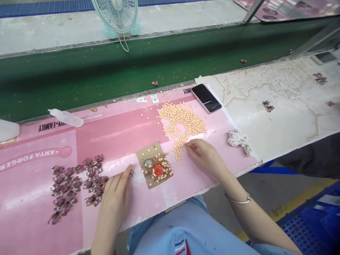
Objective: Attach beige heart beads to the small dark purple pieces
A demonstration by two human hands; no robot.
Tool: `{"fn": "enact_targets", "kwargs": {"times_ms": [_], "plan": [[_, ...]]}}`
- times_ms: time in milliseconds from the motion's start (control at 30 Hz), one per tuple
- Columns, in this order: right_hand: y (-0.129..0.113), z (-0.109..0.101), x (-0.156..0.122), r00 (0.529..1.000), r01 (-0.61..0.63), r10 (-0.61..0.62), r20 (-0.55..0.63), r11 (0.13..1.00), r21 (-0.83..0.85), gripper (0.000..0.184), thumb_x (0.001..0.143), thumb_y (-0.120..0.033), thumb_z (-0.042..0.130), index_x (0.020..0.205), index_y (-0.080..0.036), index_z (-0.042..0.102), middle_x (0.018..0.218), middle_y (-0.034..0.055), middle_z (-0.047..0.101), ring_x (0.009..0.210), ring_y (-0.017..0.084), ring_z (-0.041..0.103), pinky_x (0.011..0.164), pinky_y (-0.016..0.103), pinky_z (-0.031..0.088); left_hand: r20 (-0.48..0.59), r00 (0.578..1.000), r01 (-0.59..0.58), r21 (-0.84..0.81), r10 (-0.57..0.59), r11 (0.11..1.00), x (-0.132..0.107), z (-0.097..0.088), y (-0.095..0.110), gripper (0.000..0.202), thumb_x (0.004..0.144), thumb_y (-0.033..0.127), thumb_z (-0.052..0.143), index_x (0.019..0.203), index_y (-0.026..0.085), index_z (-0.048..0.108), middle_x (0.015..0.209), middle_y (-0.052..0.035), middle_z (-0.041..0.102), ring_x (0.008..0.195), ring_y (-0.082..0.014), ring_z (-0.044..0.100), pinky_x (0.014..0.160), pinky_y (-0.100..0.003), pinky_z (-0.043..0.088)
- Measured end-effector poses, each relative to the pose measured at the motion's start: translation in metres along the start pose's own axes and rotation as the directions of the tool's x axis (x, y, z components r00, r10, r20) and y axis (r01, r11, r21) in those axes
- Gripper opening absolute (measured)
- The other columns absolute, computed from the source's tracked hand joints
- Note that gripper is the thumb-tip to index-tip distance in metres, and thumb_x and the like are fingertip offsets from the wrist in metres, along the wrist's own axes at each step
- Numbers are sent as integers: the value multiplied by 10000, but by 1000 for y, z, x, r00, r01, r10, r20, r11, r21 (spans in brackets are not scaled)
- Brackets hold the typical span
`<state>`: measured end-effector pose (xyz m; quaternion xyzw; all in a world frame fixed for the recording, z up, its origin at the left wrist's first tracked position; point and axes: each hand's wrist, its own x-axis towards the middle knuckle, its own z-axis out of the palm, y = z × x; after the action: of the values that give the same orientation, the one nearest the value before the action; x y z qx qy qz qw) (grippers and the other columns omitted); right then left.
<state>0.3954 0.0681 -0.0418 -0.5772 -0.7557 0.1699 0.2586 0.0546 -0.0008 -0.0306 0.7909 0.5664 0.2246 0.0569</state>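
My left hand (117, 187) rests on the pink mat, its fingers close together. A bit of a small dark purple figure (131, 173) peeks out at its fingertips; the rest is hidden. To its left lie rows of similar dark purple figures (65, 187). My right hand (203, 156) reaches to the lower edge of a pile of small beige pieces (183, 118), fingertips pinched; anything between them is too small to make out. Between my hands is a brown cardboard piece (148, 180), bearing a red cap (158, 170), a metal bottle cap (148, 163) and scattered beige pieces.
A phone (206, 98) lies at the mat's back right, with crumpled white tissue (239, 140) nearer me. A clear squeeze bottle (66, 117) lies at the back left. Beyond the table's edge runs a green belt (87, 74), with a fan (117, 16) behind it.
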Motion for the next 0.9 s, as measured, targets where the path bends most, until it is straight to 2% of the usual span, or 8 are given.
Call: {"fn": "enact_targets", "kwargs": {"times_ms": [133, 233, 433, 633, 700, 800, 900], "plan": [[-1, 0, 6, 998, 40, -40, 54, 999, -15, 121, 958, -156, 541, 940, -245, 620, 906, 57, 750, 785, 223, 713, 687, 339, 556, -15, 1000, -13, 0, 13, 1000, 1, -1, 0, 234, 1099, 287, 461, 1213, 219, 653, 1024, -48, 792, 918, -221, 712, 857, -332, 532], [-4, -1, 5, 995, 59, -57, 76, 998, -26, 99, 962, -168, 559, 930, -241, 617, 874, 54, 734, 768, 222, 701, 666, 334, 538, -20, 1000, -15, -7, 15, 1000, 3, 0, 2, 230, 1103, 313, 454, 1101, 222, 666, 970, -33, 795, 862, -214, 714, 813, -331, 528], [-9, -6, -7, 996, 58, -55, 76, 998, -27, 51, 966, -196, 583, 953, -243, 597, 878, 54, 734, 782, 218, 712, 676, 333, 563, -31, 1000, 3, -24, -3, 1000, 6, 1, 3, 240, 1083, 368, 506, 1014, 234, 692, 920, -41, 762, 833, -227, 695, 783, -345, 523], [-7, -13, -13, 995, 59, -55, 85, 998, -39, 78, 988, -197, 548, 994, -242, 612, 892, 56, 752, 793, 223, 730, 679, 345, 582, -48, 997, 65, -50, -67, 997, 6, 0, 2, 285, 1081, 434, 497, 1016, 239, 695, 1031, -64, 802, 941, -242, 750, 863, -369, 575], [-6, -13, -12, 992, 76, -71, 100, 996, -52, 117, 1001, -189, 528, 968, -246, 625, 886, 54, 755, 783, 217, 723, 669, 335, 569, -42, 992, 113, -65, -116, 991, 4, -4, 4, 285, 1080, 450, 496, 1057, 241, 689, 994, -48, 814, 810, -205, 757, 754, -317, 593], [-5, -12, -10, 989, 113, -103, 110, 990, -87, 181, 1022, -194, 509, 909, -250, 638, 837, 51, 744, 766, 217, 701, 670, 332, 541, -50, 979, 191, -83, -195, 978, 1, -12, 10, 235, 1065, 426, 548, 1093, 242, 690, 941, -22, 816, 631, -153, 707, 569, -245, 545], [-6, -11, -10, 986, 148, -136, 100, 981, -124, 218, 1031, -209, 504, 867, -248, 641, 797, 59, 729, 758, 229, 679, 670, 340, 516, -59, 973, 215, -110, -223, 970, -2, -17, 15, 219, 1058, 411, 564, 1079, 246, 706, 924, -13, 812, 652, -149, 713, 586, -231, 555]]}}
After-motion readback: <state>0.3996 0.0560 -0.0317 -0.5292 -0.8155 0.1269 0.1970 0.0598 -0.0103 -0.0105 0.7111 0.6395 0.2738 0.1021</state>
